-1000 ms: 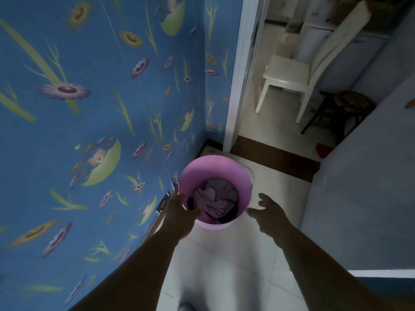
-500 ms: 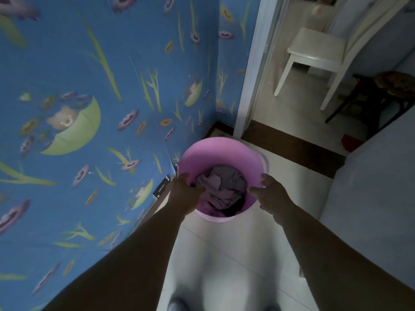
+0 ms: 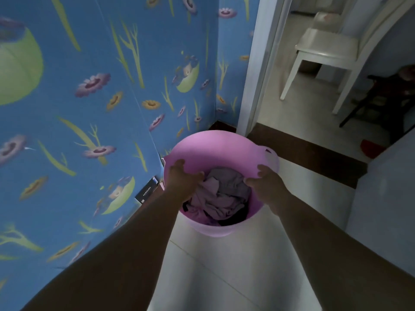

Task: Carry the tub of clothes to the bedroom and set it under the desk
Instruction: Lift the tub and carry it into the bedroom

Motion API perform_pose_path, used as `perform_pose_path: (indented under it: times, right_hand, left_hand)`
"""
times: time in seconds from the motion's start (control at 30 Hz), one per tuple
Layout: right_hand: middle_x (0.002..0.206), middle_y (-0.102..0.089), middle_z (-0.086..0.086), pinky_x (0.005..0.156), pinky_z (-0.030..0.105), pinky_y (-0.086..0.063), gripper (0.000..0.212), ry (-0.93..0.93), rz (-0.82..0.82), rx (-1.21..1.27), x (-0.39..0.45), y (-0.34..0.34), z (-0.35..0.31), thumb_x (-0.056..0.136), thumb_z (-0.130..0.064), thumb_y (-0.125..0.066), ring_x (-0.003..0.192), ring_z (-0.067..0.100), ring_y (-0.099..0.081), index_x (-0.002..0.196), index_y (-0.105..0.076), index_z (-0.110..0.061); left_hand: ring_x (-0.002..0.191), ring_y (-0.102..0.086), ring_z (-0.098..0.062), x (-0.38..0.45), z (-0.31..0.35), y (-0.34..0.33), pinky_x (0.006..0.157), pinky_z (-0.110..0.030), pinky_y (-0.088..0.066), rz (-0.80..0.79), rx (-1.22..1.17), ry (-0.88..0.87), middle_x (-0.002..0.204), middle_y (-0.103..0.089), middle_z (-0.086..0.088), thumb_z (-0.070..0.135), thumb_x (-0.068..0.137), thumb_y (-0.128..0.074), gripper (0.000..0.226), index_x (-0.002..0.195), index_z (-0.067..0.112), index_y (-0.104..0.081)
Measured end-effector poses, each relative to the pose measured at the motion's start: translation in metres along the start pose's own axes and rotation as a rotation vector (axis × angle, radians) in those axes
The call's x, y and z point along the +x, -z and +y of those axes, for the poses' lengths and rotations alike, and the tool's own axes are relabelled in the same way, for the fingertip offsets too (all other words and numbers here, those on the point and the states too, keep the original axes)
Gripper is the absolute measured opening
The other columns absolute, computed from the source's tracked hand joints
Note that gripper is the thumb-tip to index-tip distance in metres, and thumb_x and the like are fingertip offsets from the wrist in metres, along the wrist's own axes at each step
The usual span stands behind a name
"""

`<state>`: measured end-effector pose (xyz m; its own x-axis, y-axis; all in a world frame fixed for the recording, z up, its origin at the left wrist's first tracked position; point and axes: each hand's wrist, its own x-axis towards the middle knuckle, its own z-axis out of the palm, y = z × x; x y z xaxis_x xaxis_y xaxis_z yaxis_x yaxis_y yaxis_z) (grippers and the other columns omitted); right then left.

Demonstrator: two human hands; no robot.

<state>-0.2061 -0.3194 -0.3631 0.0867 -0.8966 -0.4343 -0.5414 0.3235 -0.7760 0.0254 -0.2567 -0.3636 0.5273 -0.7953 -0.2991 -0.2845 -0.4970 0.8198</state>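
A round pink plastic tub (image 3: 221, 151) stands on the pale tiled floor beside the blue wall, near a doorway. Crumpled purple and grey clothes (image 3: 221, 194) fill its bottom. My left hand (image 3: 182, 178) grips the tub's left rim, thumb inside and fingers over the edge. On the right rim my right hand (image 3: 266, 185) is closed the same way. Both forearms reach down from the bottom of the view. No desk is in sight.
Blue flowered wallpaper (image 3: 94, 104) runs close along the left. A white door frame (image 3: 258, 70) and a dark threshold strip (image 3: 307, 153) lie just beyond the tub. Past them stand a white chair (image 3: 325, 50) and a dark stool (image 3: 381, 95). A grey wall (image 3: 386, 198) closes the right.
My right hand moved in from open air and closed on the tub's right rim. My left hand shifted along the left rim. The view has come closer to the tub.
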Motion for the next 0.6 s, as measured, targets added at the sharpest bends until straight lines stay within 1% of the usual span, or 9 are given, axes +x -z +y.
perform_pose_path:
  times: [0.1,0.2,0.3,0.37,0.4,0.43,0.5,0.57,0.6]
  right_hand:
    - [0.162,-0.042,0.011,0.114,0.051,-0.043,0.081,0.035,0.031,0.015,0.026,-0.013,0.026,0.090,-0.028,-0.074,0.140,0.034,-0.048,0.160,-0.035,-0.017]
    - [0.155,-0.048,0.011,0.109,0.042,-0.045,0.073,0.072,0.107,0.027,0.043,-0.017,0.048,0.090,-0.020,-0.070,0.134,0.034,-0.053,0.156,-0.040,-0.016]
    - [0.150,-0.054,0.011,0.109,0.045,-0.047,0.069,0.098,0.214,0.043,0.060,-0.016,0.063,0.089,-0.018,-0.071,0.127,0.036,-0.059,0.153,-0.045,-0.014]
    - [0.144,-0.057,0.013,0.106,0.041,-0.048,0.068,0.111,0.304,0.007,0.066,-0.013,0.075,0.087,-0.020,-0.070,0.122,0.034,-0.061,0.151,-0.048,-0.014]
    - [0.140,-0.058,0.014,0.103,0.041,-0.050,0.067,0.119,0.352,-0.019,0.069,-0.012,0.083,0.086,-0.021,-0.069,0.119,0.034,-0.062,0.150,-0.049,-0.015]
    - [0.138,-0.057,0.014,0.100,0.045,-0.053,0.066,0.122,0.399,-0.040,0.071,-0.011,0.089,0.085,-0.022,-0.069,0.115,0.035,-0.063,0.149,-0.050,-0.015]
    - [0.140,-0.051,0.014,0.095,0.051,-0.055,0.068,0.121,0.491,-0.047,0.075,-0.012,0.103,0.084,-0.024,-0.072,0.116,0.037,-0.061,0.147,-0.050,-0.014]
    - [0.146,-0.046,0.015,0.096,0.054,-0.053,0.074,0.095,0.547,-0.035,0.079,-0.012,0.115,0.082,-0.026,-0.076,0.124,0.040,-0.056,0.148,-0.046,-0.012]
    - [0.148,-0.044,0.016,0.096,0.056,-0.053,0.078,0.072,0.557,-0.025,0.081,-0.012,0.120,0.080,-0.026,-0.078,0.127,0.042,-0.053,0.149,-0.044,-0.012]
  left_hand:
    - [0.134,-0.053,-0.035,0.019,-0.027,-0.012,0.111,-0.050,-0.046,0.071,0.052,-0.047,0.150,-0.052,-0.013,0.029,0.085,-0.078,0.080,0.155,0.013,-0.043]
    - [0.127,-0.058,-0.038,0.030,-0.058,-0.015,0.106,-0.055,-0.050,0.110,0.097,-0.073,0.149,-0.046,-0.012,0.033,0.084,-0.075,0.079,0.154,0.016,-0.043]
    - [0.131,-0.052,-0.038,0.039,-0.084,-0.015,0.107,-0.056,-0.047,0.214,0.177,-0.110,0.142,-0.047,-0.011,0.037,0.080,-0.074,0.079,0.151,0.016,-0.045]
    - [0.136,-0.044,-0.037,0.043,-0.098,-0.014,0.107,-0.055,-0.045,0.310,0.214,-0.114,0.144,-0.045,-0.011,0.038,0.078,-0.074,0.082,0.150,0.015,-0.043]
    - [0.139,-0.040,-0.036,0.045,-0.106,-0.016,0.107,-0.056,-0.043,0.349,0.225,-0.108,0.147,-0.043,-0.011,0.037,0.077,-0.075,0.085,0.152,0.015,-0.040]
    - [0.142,-0.037,-0.036,0.047,-0.112,-0.017,0.109,-0.057,-0.041,0.372,0.226,-0.089,0.149,-0.041,-0.012,0.036,0.077,-0.076,0.089,0.154,0.014,-0.037]
    - [0.144,-0.035,-0.038,0.053,-0.123,-0.019,0.112,-0.058,-0.038,0.389,0.201,-0.039,0.153,-0.038,-0.014,0.034,0.076,-0.079,0.096,0.156,0.011,-0.032]
    - [0.142,-0.040,-0.041,0.056,-0.132,-0.023,0.112,-0.059,-0.041,0.377,0.117,0.041,0.154,-0.040,-0.017,0.032,0.076,-0.081,0.100,0.157,0.009,-0.028]
    - [0.136,-0.049,-0.043,0.058,-0.135,-0.026,0.109,-0.059,-0.046,0.358,0.041,0.090,0.152,-0.044,-0.017,0.030,0.076,-0.081,0.099,0.156,0.008,-0.027]
